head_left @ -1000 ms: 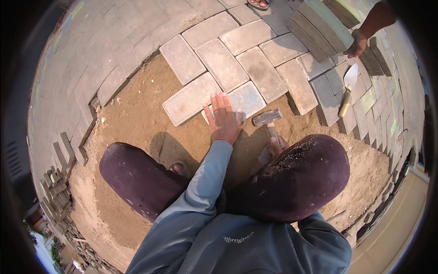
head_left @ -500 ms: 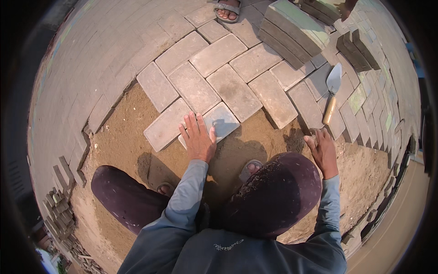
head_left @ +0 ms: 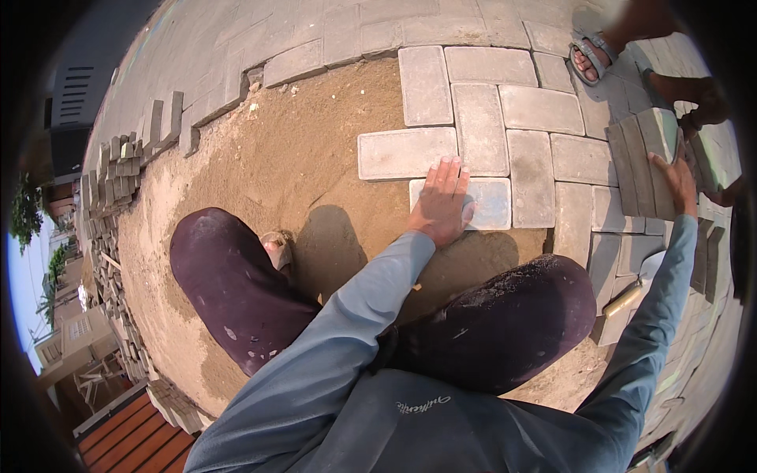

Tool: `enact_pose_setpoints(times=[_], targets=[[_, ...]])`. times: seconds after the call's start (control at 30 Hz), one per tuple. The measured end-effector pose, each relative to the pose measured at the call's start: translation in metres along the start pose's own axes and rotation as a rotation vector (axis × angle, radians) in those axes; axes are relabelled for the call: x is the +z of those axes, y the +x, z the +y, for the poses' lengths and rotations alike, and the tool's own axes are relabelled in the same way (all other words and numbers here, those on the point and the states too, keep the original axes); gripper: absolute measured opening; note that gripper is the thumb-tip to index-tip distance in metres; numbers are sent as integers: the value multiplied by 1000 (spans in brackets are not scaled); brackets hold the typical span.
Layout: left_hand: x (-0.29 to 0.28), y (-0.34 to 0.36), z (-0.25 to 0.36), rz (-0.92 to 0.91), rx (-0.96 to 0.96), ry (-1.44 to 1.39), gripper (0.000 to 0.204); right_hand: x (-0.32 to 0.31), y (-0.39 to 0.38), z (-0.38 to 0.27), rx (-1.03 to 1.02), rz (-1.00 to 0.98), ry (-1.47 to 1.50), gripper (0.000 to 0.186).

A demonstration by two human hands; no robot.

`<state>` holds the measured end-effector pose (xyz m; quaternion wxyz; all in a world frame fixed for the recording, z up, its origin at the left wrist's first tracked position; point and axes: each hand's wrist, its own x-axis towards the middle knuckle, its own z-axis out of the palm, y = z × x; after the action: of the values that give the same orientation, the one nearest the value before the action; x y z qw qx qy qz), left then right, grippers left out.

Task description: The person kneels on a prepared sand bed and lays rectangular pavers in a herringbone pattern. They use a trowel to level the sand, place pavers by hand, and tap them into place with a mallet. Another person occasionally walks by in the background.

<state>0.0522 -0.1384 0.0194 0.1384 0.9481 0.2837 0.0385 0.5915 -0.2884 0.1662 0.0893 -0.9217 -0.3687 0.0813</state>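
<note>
The left hand [head_left: 443, 203] covers part of the blue-stained brick [head_left: 490, 203]. The right sleeve [head_left: 656, 307] hides some of the trowel [head_left: 623, 301]. A co-worker's leg [head_left: 643, 22], blurred, is cut off at the upper right.

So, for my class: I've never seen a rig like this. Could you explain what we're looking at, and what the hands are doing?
There is no machine: a person works with two bare hands. The view comes from the left of two fisheye cameras worn on the head, looking down, so straight edges bend near the rim.

Ahead lie bare sand and rectangular paving blocks. The left hand rests flat on a block with a bluish patch. The right hand reaches out and touches a stack of blocks; whether it grips firmly is hard to tell. A trowel lies near the right forearm, and another person's sandalled foot shows at the upper right.
</note>
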Motion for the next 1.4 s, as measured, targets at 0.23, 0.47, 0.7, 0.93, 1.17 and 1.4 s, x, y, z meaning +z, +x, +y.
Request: enact_pose_setpoints(times=[0.23, 0.47, 0.7, 0.93, 1.17, 1.4], targets=[[2, 1, -13, 30, 50, 4, 72, -12, -45, -47, 160, 28, -32, 104], [-48, 35, -93, -147, 65, -720, 47, 23, -210, -151, 119, 76, 347, 108], [-115, 54, -210, 586, -542, -1340, 42, 42, -350, -277, 457, 24, 154, 115], [-84, 8, -196, 417, -777, -1890, 42, 43, -443, -335, 705, -79, -197, 119], [-73, -8, -198, 251, -622, -1794, 33, 44, -476, -400, 838, 12, -56, 113], [-62, -23, -207, 143, -526, -1705, 43, 110, -437, -387, 954, 534, 933, 76]])
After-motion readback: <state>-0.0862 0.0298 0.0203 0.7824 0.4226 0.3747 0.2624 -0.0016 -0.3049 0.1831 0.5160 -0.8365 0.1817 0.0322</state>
